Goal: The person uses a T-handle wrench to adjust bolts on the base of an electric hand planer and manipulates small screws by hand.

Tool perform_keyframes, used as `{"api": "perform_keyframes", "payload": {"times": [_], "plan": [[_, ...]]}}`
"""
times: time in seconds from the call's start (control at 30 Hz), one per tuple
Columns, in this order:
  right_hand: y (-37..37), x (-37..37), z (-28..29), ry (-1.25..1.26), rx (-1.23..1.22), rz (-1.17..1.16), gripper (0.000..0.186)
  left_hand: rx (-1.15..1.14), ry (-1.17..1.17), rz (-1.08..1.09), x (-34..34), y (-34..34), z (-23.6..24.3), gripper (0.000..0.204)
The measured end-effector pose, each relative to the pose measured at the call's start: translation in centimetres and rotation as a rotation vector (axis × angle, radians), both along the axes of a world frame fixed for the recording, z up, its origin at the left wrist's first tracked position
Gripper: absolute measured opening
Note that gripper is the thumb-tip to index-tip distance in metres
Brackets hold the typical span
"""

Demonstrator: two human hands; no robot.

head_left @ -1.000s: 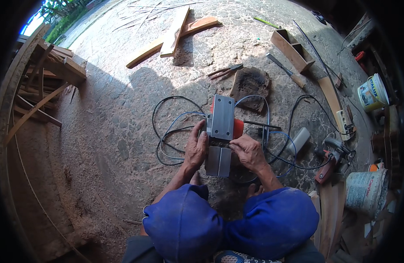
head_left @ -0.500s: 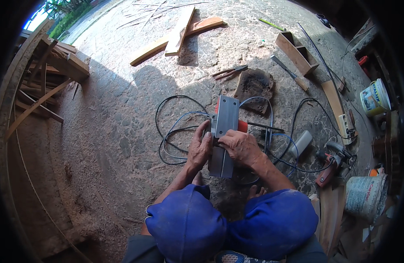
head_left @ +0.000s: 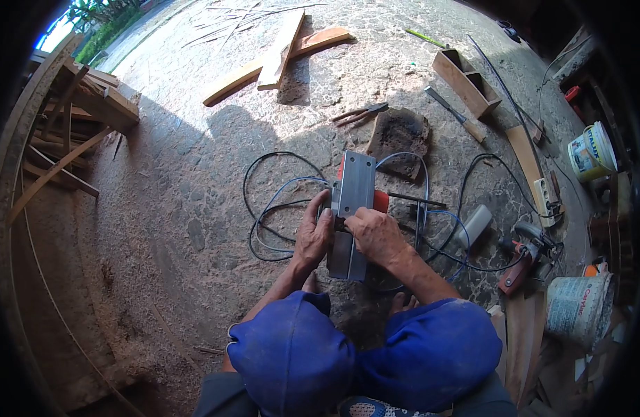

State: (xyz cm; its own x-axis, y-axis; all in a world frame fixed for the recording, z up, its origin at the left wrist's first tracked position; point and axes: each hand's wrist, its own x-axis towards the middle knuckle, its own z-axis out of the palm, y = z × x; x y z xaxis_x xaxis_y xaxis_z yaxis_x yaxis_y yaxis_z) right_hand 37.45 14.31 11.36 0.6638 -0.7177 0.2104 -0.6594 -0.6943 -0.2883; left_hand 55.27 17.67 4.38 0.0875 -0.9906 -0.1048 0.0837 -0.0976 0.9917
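An electric planer [head_left: 357, 182] lies turned over in front of my knees, its flat metal sole facing up. My left hand [head_left: 313, 235] grips it along its left side, thumb near the sole and fingers on the edge. At the gap across the middle of the sole, my right hand [head_left: 375, 235] has its fingers bent and pressed together. What those fingertips pinch, if anything, is hidden under them. A red part [head_left: 381, 201] of the planer sticks out on the right. Loops of dark cable [head_left: 248, 201] lie on the ground beside it.
Beyond the planer are a dark wood block [head_left: 398, 142], pliers [head_left: 360, 115], a chisel [head_left: 455, 115] and a wooden tool box [head_left: 466, 83]. A power strip [head_left: 548, 201], another power tool [head_left: 520, 267] and buckets [head_left: 577, 309] stand right. Stacked timber [head_left: 91, 104] is left, crossed boards [head_left: 282, 52] ahead.
The view has shifted very slightly. My hands keep nearly the same place on the planer, the right fingers still at the gap.
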Motion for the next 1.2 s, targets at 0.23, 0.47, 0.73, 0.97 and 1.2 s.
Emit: {"api": "perform_keyframes", "payload": {"times": [0.23, 0.47, 0.73, 0.97, 1.2], "plan": [[0.6, 0.4, -0.2, 0.010, -0.041, -0.033, 0.002, 0.014, 0.018, 0.019, -0.1, 0.1, 0.6, 0.046], [-0.2, -0.4, -0.3, -0.043, 0.145, -0.020, 0.005, -0.024, -0.021, 0.008, -0.2, 0.1, 0.0, 0.046], [-0.2, 0.1, 0.7, -0.088, 0.139, 0.019, 0.007, -0.026, -0.037, -0.024, 0.1, 0.1, -0.8, 0.047], [-0.2, 0.7, 0.5, -0.042, 0.080, -0.039, 0.012, 0.037, 0.019, -0.012, -0.2, -0.1, 0.4, 0.047], [-0.6, -1.3, 0.1, -0.152, 0.166, 0.030, 0.013, -0.010, -0.042, 0.013, 0.3, 0.1, -0.4, 0.046]]}}
